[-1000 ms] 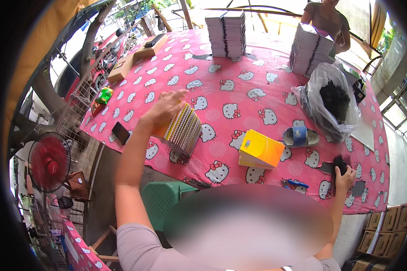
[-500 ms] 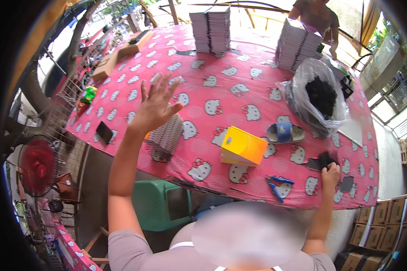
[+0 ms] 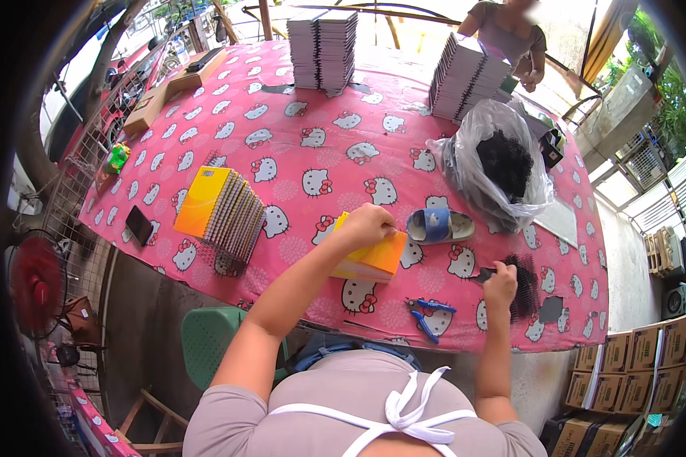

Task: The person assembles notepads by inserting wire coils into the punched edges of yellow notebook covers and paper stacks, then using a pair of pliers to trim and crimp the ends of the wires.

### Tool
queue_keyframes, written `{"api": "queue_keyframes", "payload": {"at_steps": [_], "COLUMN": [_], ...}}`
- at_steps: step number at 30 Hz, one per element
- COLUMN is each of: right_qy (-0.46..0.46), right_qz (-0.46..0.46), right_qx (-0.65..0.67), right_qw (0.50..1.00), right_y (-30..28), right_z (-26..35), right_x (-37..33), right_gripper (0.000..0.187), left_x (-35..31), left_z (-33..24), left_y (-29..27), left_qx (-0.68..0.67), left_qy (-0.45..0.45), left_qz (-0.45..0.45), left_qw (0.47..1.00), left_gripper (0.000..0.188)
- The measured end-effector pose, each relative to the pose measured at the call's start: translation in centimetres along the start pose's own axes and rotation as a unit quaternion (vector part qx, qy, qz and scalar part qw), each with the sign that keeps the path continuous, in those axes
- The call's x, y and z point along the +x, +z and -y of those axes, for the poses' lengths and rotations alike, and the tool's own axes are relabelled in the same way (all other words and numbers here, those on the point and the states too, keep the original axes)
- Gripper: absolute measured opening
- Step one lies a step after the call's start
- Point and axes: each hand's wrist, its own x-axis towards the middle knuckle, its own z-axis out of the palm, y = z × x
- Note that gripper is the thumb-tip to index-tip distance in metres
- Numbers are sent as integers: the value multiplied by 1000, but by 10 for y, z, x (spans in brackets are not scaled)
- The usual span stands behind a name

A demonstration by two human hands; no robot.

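Observation:
My left hand is over a small stack of yellow and orange booklets, its fingers curled down on the top one near the far edge. My right hand pinches beside a loose pile of black spiral binding coils on the right of the table; whatever sits between its fingertips is too small to make out. Left of my left arm stands a stack of yellow notebooks with coils along their edges. Blue-handled pliers lie near the table's front edge, between my forearms.
A blue slipper rests beyond the booklets. Behind it sits a clear plastic bag of black coils. Tall notebook stacks rise at the back, where another person stands. A phone lies at the left edge; a green stool is below.
My left hand has come down from its raised, spread pose above the coil-bound stack, moving right onto the booklets. My right hand stays by the black coils. The whole view has shifted.

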Motion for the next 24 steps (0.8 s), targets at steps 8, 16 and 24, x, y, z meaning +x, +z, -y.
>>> {"api": "queue_keyframes", "payload": {"at_steps": [8,16,24], "right_qy": [-175,-235,-181], "right_qz": [57,47,320], "right_qx": [411,375,500], "right_qw": [893,896,784], "right_y": [-65,-59,-50], "right_z": [120,158,152], "right_x": [-13,12,39], "right_gripper": [28,24,14], "left_x": [-44,-61,-62], "left_z": [-38,-54,-48], "left_y": [-26,-11,-8], "left_qx": [73,116,64], "left_qy": [116,47,20], "left_qz": [-166,-291,-266], "left_qw": [977,949,962], "left_gripper": [8,12,11]}}
